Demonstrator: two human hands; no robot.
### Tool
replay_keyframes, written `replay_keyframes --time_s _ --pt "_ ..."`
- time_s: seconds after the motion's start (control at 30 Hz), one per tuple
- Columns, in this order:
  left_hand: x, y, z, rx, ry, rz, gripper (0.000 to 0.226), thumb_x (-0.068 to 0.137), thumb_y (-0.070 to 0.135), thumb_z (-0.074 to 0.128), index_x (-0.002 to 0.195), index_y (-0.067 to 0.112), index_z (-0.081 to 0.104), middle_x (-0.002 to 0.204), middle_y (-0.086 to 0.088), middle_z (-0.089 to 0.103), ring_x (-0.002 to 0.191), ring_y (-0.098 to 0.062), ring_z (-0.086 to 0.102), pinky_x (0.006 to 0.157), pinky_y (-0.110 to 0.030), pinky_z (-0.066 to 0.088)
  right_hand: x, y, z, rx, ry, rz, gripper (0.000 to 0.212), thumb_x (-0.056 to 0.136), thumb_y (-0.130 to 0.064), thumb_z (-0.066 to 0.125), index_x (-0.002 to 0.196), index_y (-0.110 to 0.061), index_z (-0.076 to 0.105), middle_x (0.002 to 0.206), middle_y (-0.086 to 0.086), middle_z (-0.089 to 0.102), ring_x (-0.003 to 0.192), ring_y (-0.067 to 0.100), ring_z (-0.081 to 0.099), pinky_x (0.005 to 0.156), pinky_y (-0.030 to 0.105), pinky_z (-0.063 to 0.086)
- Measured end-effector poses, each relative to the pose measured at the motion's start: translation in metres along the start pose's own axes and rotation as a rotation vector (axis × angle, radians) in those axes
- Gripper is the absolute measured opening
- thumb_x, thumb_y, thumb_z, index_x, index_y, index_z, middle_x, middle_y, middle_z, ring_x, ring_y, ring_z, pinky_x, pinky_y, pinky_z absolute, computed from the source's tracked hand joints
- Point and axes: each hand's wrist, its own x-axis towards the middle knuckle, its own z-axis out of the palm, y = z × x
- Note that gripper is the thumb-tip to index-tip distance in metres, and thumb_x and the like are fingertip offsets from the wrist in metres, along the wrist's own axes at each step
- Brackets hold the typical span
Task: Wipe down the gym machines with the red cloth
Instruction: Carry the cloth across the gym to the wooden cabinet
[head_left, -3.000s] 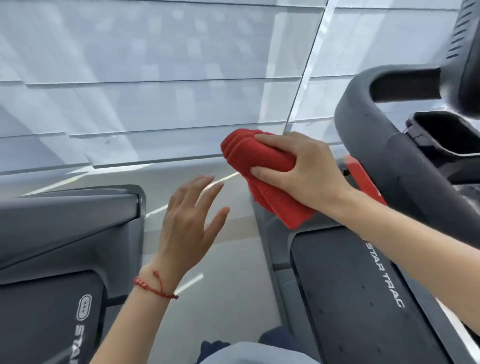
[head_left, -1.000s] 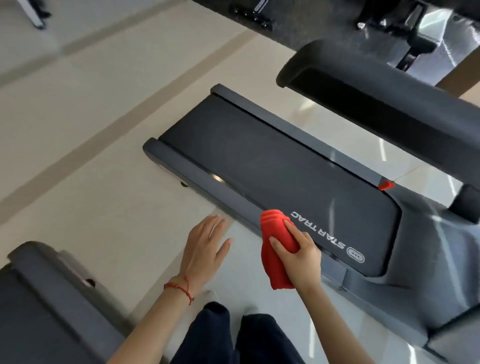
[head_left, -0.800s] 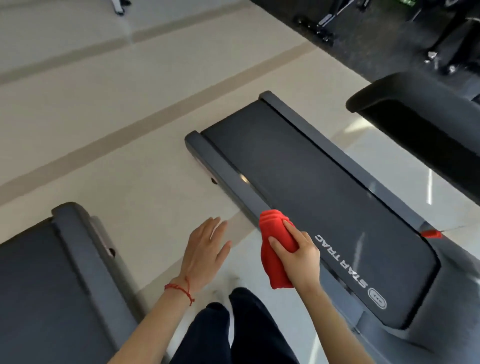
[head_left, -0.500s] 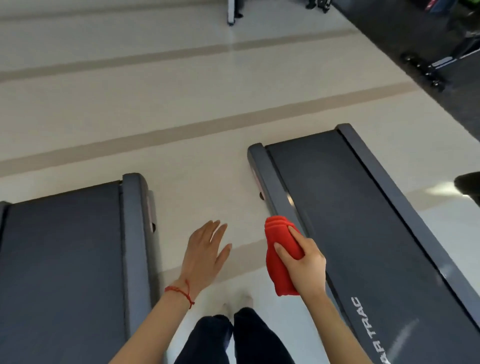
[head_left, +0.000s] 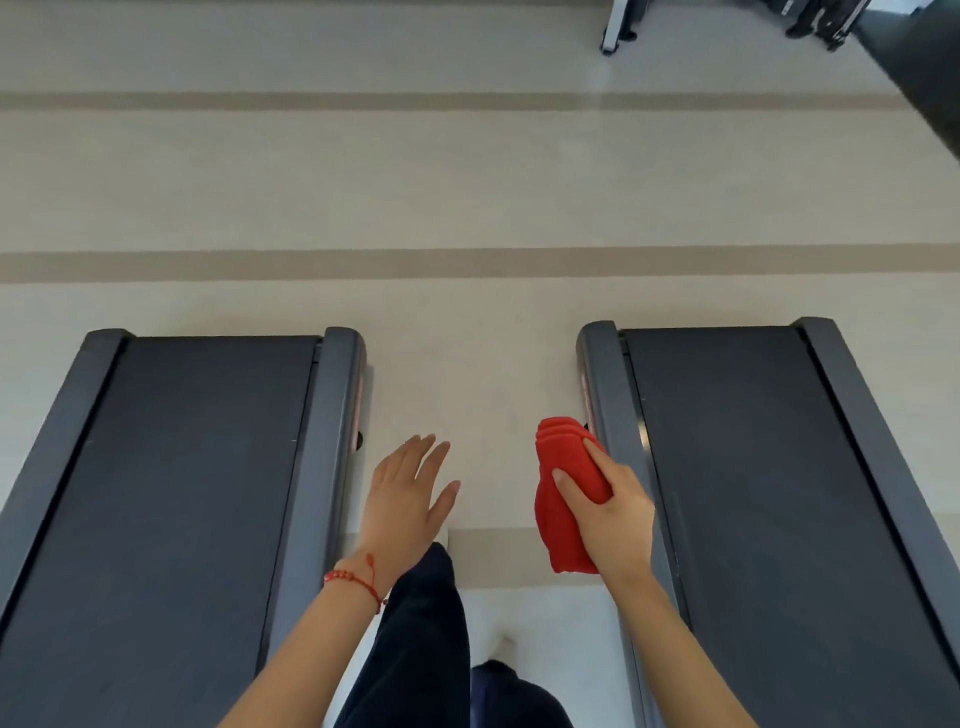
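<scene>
Red cloth (head_left: 563, 499), folded thick and soft, gripped in my right hand (head_left: 613, 514) beside the right treadmill (head_left: 753, 493) rail.
Left hand (head_left: 405, 499) spread flat, holding nothing, above pale smooth floor (head_left: 467, 197) between two matte dark belts.

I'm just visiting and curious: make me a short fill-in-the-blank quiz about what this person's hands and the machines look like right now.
1. The right hand grips a cloth coloured ____.
2. The left hand holds ____.
3. A red bracelet sits on the ____ wrist.
4. The person stands on the floor between ____ treadmills, one at the left and one at the right.

Missing words: red; nothing; left; two
</scene>
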Motion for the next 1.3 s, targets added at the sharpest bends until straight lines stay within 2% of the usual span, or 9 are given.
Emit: replay_keyframes --time_s 0.07,0.2,0.33,0.47,0.57,0.63,0.77,1.13,1.3 --pt "0.022 -0.011 -0.006 -0.011 0.001 -0.011 0.076 0.091 0.058 0.012 0.125 0.003 0.053 0.13 -0.018 0.053 0.122 -0.036 0.047 0.101 -0.048 0.036 0.021 -0.01 0.014 -0.005 -0.012 -0.008 0.052 0.08 -0.041 0.066 0.128 -0.034 0.049 0.101 -0.01 0.053 0.081 0.001 0.054 0.063 0.012 0.039" --pt "0.071 -0.039 -0.024 -0.033 0.019 -0.023 0.083 0.087 0.063 0.006 0.131 0.006 0.048 0.137 -0.015 0.048 0.128 -0.033 0.04 0.105 -0.044 0.031 0.065 -0.04 0.044 -0.011 -0.022 -0.01 0.052 0.079 -0.042 0.066 0.128 -0.034 0.049 0.101 -0.01 0.053 0.081 -0.001 0.053 0.062 0.012 0.039" --pt "0.119 -0.066 -0.049 -0.054 0.022 -0.053 0.088 0.087 0.065 0.001 0.128 0.004 0.05 0.134 -0.017 0.05 0.125 -0.036 0.043 0.102 -0.049 0.035 0.11 -0.074 0.076 -0.024 -0.027 -0.018 0.052 0.079 -0.04 0.067 0.127 -0.032 0.05 0.097 -0.011 0.053 0.08 0.0 0.054 0.063 0.013 0.04" --pt "0.164 -0.088 -0.068 -0.039 0.016 -0.045 0.092 0.084 0.067 -0.003 0.131 0.006 0.047 0.137 -0.015 0.047 0.129 -0.034 0.039 0.105 -0.048 0.033 0.15 -0.099 0.104 0.0 -0.033 -0.027 0.051 0.08 -0.04 0.067 0.128 -0.032 0.05 0.099 -0.012 0.054 0.083 0.0 0.055 0.066 0.014 0.042" --pt "0.195 -0.097 -0.076 -0.038 0.023 -0.062 0.076 0.088 0.058 0.011 0.133 0.007 0.045 0.139 -0.014 0.044 0.131 -0.032 0.037 0.107 -0.046 0.03 0.177 -0.112 0.116 -0.002 -0.034 -0.03 0.052 0.079 -0.04 0.067 0.128 -0.032 0.05 0.097 -0.012 0.054 0.082 0.002 0.055 0.07 0.02 0.046" --pt "0.219 -0.099 -0.082 -0.041 0.023 -0.073 0.075 0.088 0.058 0.013 0.133 0.007 0.045 0.139 -0.014 0.045 0.13 -0.032 0.037 0.107 -0.047 0.032 0.2 -0.119 0.122 -0.001 -0.039 -0.034 0.052 0.079 -0.041 0.067 0.127 -0.033 0.051 0.096 -0.013 0.054 0.083 0.001 0.055 0.071 0.02 0.046" --pt "0.27 -0.099 -0.091 -0.047 0.024 -0.081 0.091 0.085 0.067 -0.002 0.13 0.005 0.048 0.136 -0.017 0.048 0.128 -0.034 0.041 0.104 -0.05 0.036 0.257 -0.132 0.126 0.003 -0.057 -0.042 0.052 0.079 -0.041 0.066 0.128 -0.033 0.05 0.096 -0.012 0.054 0.085 0.005 0.056 0.074 0.023 0.046" --pt "0.427 -0.076 -0.131 -0.047 0.091 -0.18 0.088 0.087 0.065 0.0 0.129 0.005 0.049 0.135 -0.017 0.049 0.127 -0.035 0.042 0.101 -0.05 0.037 0.438 -0.185 0.13 0.04 -0.157 -0.078 0.052 0.081 -0.04 0.066 0.129 -0.033 0.049 0.101 -0.009 0.053 0.086 0.01 0.056 0.077 0.026 0.046" --pt "0.487 -0.085 -0.15 -0.043 0.089 -0.207 0.086 0.087 0.064 0.003 0.131 0.005 0.047 0.137 -0.016 0.047 0.128 -0.034 0.04 0.104 -0.048 0.034 0.501 -0.213 0.147 0.029 -0.188 -0.1 0.052 0.08 -0.04 0.066 0.129 -0.032 0.049 0.1 -0.009 0.054 0.084 0.002 0.054 0.073 0.02 0.042"
